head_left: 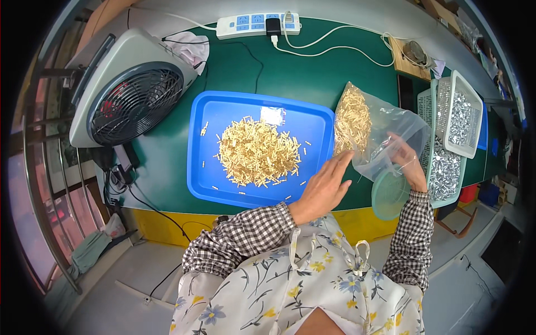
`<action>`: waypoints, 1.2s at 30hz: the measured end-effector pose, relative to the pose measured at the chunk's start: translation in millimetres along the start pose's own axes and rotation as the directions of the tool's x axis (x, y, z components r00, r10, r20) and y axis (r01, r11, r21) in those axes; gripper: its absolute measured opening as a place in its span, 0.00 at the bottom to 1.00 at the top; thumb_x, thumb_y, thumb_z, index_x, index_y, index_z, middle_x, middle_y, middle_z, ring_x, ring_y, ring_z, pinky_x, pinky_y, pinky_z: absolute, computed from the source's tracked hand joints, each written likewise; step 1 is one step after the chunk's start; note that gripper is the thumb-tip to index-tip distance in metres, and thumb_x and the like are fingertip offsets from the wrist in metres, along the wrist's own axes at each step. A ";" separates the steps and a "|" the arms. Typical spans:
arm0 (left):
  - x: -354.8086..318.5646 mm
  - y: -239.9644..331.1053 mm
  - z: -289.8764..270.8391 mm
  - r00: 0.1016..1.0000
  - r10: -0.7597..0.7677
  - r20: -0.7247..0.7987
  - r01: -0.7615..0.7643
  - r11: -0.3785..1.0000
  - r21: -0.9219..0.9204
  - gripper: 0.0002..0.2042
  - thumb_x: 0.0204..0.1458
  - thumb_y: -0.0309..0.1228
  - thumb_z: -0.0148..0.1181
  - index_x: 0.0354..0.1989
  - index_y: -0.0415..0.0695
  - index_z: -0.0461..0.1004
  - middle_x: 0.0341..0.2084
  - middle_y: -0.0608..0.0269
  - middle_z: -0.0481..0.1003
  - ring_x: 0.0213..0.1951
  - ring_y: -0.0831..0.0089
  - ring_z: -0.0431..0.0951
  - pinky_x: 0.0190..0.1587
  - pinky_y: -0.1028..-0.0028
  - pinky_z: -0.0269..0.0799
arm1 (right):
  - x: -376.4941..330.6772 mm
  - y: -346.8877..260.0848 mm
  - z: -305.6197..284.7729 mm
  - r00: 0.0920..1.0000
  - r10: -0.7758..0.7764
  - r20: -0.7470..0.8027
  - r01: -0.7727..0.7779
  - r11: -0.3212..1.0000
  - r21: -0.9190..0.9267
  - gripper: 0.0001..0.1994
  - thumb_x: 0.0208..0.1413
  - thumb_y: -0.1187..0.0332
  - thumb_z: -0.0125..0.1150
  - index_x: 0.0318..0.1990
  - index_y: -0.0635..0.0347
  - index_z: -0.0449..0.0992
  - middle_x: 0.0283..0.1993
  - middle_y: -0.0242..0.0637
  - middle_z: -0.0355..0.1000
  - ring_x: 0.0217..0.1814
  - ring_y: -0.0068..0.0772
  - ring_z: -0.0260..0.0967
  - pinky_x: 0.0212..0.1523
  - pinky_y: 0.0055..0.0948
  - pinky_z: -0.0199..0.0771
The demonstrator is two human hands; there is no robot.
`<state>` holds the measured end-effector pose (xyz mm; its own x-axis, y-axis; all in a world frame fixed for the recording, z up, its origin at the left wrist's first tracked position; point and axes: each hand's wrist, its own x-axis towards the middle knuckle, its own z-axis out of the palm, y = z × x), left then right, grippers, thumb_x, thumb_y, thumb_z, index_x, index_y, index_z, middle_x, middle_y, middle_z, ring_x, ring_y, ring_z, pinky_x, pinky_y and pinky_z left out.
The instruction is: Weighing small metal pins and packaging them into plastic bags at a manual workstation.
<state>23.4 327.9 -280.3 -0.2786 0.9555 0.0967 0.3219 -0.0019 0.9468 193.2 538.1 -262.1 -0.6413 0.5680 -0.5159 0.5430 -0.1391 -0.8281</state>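
Observation:
A clear plastic bag (383, 120) lies to the right of the blue tray (195, 162), partly filled with small gold-coloured metal pins (353, 114). My left hand (325, 190) stretches between tray and bag with its fingers extended, the tips at the lower end of the filled part. At the bag's loose right side, my right hand (409, 163) has its fingers curled on the film, partly seen through it. A heap of similar gold pins (258, 152) covers the tray's middle, with a few strays around it. Behind the heap lies a small clear packet (272, 115).
A round pale green lid or dish (389, 195) sits below the bag. Baskets of silvery parts (460, 120) stand at right. A fan (134, 95) occupies the left, a power strip (258, 25) with cables the back. A wooden board (406, 60) lies at back right.

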 end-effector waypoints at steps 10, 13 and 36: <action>33.3 -25.4 28.5 0.985 -0.147 0.092 0.148 0.989 -0.009 0.31 0.47 0.24 0.55 0.60 0.38 0.49 0.57 0.40 0.51 0.52 0.42 0.63 0.52 0.61 0.64 | 8.0 -12.1 20.9 0.972 -0.227 -0.063 0.228 0.974 0.004 0.21 0.59 0.61 0.49 0.55 0.66 0.63 0.49 0.38 0.68 0.40 0.24 0.68 0.40 0.23 0.70; 38.7 -29.0 36.1 0.995 -0.073 0.072 0.070 0.997 0.039 0.33 0.43 0.17 0.52 0.60 0.41 0.50 0.56 0.41 0.51 0.50 0.42 0.63 0.47 0.60 0.68 | 22.3 1.8 27.1 0.919 -0.310 -0.242 0.332 0.941 0.056 0.17 0.61 0.62 0.46 0.48 0.68 0.69 0.45 0.39 0.70 0.37 0.23 0.69 0.39 0.23 0.70; 185.1 -22.8 68.0 0.991 -0.045 -0.124 0.051 0.998 0.048 0.07 0.50 0.23 0.47 0.31 0.31 0.70 0.26 0.40 0.72 0.30 0.46 0.73 0.32 0.57 0.68 | 94.8 -31.9 -79.4 0.761 -0.425 -0.490 0.583 0.780 0.228 0.13 0.61 0.67 0.45 0.42 0.71 0.70 0.42 0.42 0.71 0.41 0.32 0.71 0.45 0.32 0.72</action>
<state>26.0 524.8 -304.9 -0.4033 0.9105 0.0914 0.3501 0.0612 0.9347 158.2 660.8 -267.1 -0.4530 0.8890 0.0669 -0.0739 0.0374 -0.9966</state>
